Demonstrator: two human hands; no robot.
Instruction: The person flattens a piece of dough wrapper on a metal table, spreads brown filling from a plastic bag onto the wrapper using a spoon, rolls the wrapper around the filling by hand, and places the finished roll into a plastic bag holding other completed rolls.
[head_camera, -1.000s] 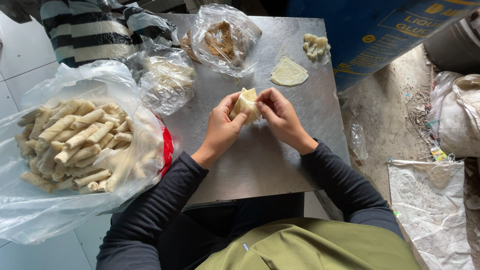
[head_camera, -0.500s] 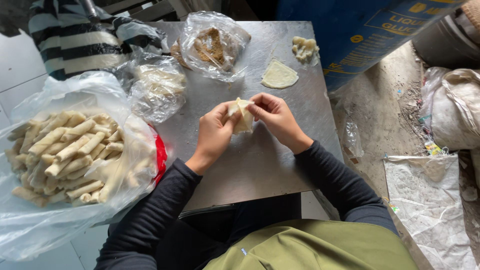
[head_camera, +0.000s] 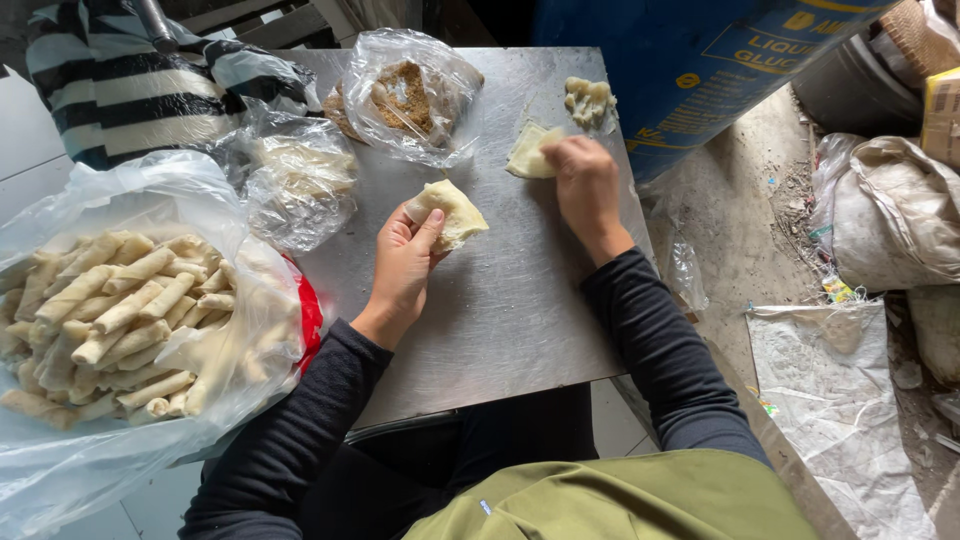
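Observation:
My left hand (head_camera: 405, 262) holds a folded, partly rolled wrapper (head_camera: 453, 211) above the steel table (head_camera: 500, 310). My right hand (head_camera: 585, 185) has reached away to the far right of the table, its fingers resting on a flat pale wrapper sheet (head_camera: 528, 152). Just beyond that sheet lies a small lump of dough (head_camera: 588, 100). A clear plastic bag of brown filling (head_camera: 405, 95) sits at the back of the table, and a second bag with pale contents (head_camera: 298, 175) lies to its left.
A big plastic-lined pile of finished rolls (head_camera: 120, 310) sits to my left. Striped fabric (head_camera: 120, 85) lies at the back left. A blue drum (head_camera: 700, 60) stands behind the table's right edge, with sacks (head_camera: 900, 210) on the dirt floor at the right.
Both hands were folding one wrapper together. Now my right hand has let go and reached to the flat sheet at the back right, while my left hand keeps the roll.

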